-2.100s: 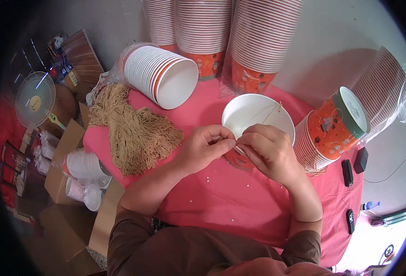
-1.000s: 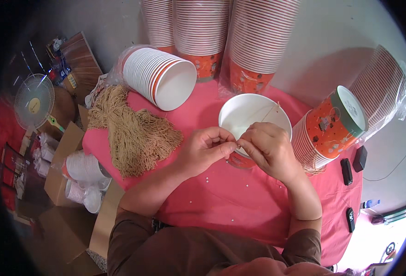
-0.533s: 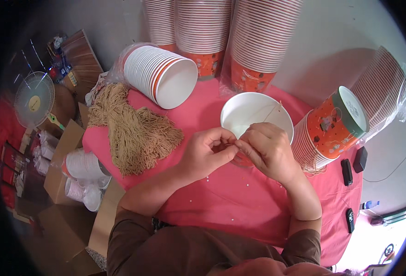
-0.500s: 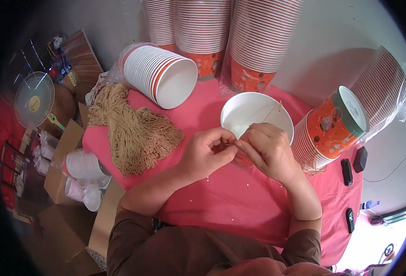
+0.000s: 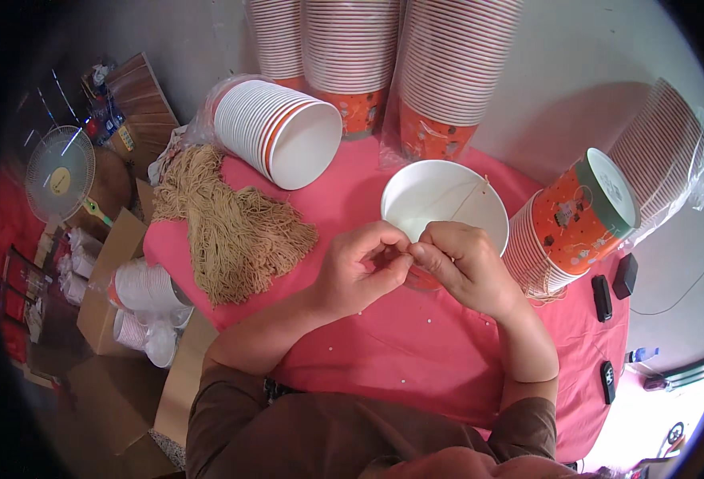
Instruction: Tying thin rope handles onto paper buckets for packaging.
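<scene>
Across the mouth of a white-lined orange bucket (image 5: 404,195), a thin cord (image 5: 469,194), slanting from the far right rim toward the near rim and, just over it, the left hand (image 5: 357,267) and right hand (image 5: 477,267). Thumb and forefinger of each closed in a pinch, tips meeting, apparently on the near end of the cord; too small and covered to be sure. Likely light, limp and soft, with little slip against bare skin; best nipped close to the end. Bucket upright on the pink-covered worktop (image 5: 352,359), probably light, thin-walled and easily dented; best steadied by the rim. Nearer the body, small white specks (image 5: 429,322) scattered over the cloth. To the left, a thick tan bundle of strands (image 5: 228,231), and behind it a nested bucket stack (image 5: 264,128) lying sideways. To the right, an upturned orange stack (image 5: 567,215) with loose strands (image 5: 539,293) at its foot. Farther back, tall film-wrapped stacks (image 5: 460,64).
</scene>
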Demonstrator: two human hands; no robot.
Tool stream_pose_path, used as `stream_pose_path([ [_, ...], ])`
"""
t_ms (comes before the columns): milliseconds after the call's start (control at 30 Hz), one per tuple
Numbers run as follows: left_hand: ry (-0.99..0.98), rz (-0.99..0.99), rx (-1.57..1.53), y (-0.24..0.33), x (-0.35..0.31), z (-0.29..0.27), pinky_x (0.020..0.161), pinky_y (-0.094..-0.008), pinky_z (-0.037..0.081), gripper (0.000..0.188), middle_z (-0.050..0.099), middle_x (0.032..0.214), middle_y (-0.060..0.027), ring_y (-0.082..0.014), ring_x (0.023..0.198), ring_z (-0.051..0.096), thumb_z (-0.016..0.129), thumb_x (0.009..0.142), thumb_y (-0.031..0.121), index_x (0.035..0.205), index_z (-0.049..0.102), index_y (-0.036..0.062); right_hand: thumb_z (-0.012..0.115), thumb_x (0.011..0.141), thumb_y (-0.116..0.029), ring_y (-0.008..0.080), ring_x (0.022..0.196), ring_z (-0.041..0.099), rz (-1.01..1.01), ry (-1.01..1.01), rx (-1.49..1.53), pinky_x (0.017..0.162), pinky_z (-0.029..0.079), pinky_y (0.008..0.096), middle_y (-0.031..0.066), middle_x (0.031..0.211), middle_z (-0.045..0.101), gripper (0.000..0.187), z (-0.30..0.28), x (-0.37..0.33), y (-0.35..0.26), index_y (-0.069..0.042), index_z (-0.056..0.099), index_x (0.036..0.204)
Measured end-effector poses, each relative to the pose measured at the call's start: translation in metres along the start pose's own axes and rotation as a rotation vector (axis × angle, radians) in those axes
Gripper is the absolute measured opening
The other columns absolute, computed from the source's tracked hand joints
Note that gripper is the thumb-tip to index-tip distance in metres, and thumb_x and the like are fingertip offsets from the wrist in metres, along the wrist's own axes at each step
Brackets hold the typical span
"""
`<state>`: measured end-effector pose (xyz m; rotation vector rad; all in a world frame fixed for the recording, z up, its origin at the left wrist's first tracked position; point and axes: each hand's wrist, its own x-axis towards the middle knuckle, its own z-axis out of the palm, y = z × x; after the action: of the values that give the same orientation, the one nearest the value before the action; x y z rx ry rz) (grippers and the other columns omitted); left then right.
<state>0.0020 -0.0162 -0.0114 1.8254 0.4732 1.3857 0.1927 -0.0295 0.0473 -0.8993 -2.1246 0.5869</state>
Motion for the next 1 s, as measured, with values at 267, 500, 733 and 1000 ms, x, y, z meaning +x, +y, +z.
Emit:
stream_pose_path([
  [267, -0.041, -0.238, -0.270, 0.002, -0.003, -0.004, 0.061, -0.0198, 0.048, 0.010, 0.061, 0.085, 0.0001, -0.0032, 0.075, 0.057, 0.061, 0.094, -0.002, 0.103, 0.059, -0.0010, 0.063, 0.096, -0.021, 0.0361, 0.059, 0.058, 0.052, -0.039, 0.063, 0.054, 0.044, 0.0428, 0.0161, 0.063, 0.057, 0.030, -0.002, 0.000, -0.001, 0.000, 0.057, 0.075],
  [500, -0.110, -0.250, -0.383, 0.004, -0.003, -0.006, 0.059, -0.0200, 0.048, 0.010, 0.066, 0.089, -0.0036, -0.0048, 0.071, 0.058, 0.060, 0.097, 0.001, 0.106, 0.061, -0.0018, 0.058, 0.100, -0.030, 0.0305, 0.055, 0.056, 0.213, -0.254, 0.226, 0.055, 0.044, 0.0409, 0.0142, 0.060, 0.057, 0.038, -0.011, -0.002, 0.001, 0.000, 0.064, 0.077],
  [733, -0.144, -0.358, -0.492, 0.007, 0.000, -0.011, 0.059, -0.0200, 0.047, 0.010, 0.064, 0.089, -0.0034, -0.0051, 0.070, 0.057, 0.061, 0.096, 0.003, 0.104, 0.061, -0.0019, 0.048, 0.104, -0.039, 0.0310, 0.060, 0.062, 0.200, -0.238, 0.164, 0.061, 0.048, 0.0406, 0.0147, 0.064, 0.063, 0.047, -0.006, -0.001, -0.003, -0.003, 0.072, 0.086],
  [1000, -0.114, -0.412, -0.509, 0.011, 0.003, -0.008, 0.060, -0.0200, 0.045, 0.007, 0.058, 0.084, 0.0011, -0.0032, 0.070, 0.053, 0.060, 0.092, 0.003, 0.099, 0.056, 0.0018, 0.058, 0.099, -0.029, 0.0358, 0.066, 0.064, 0.006, -0.003, -0.041, 0.064, 0.049, 0.0431, 0.0149, 0.068, 0.064, 0.034, -0.005, 0.003, 0.003, -0.002, 0.066, 0.079],
])
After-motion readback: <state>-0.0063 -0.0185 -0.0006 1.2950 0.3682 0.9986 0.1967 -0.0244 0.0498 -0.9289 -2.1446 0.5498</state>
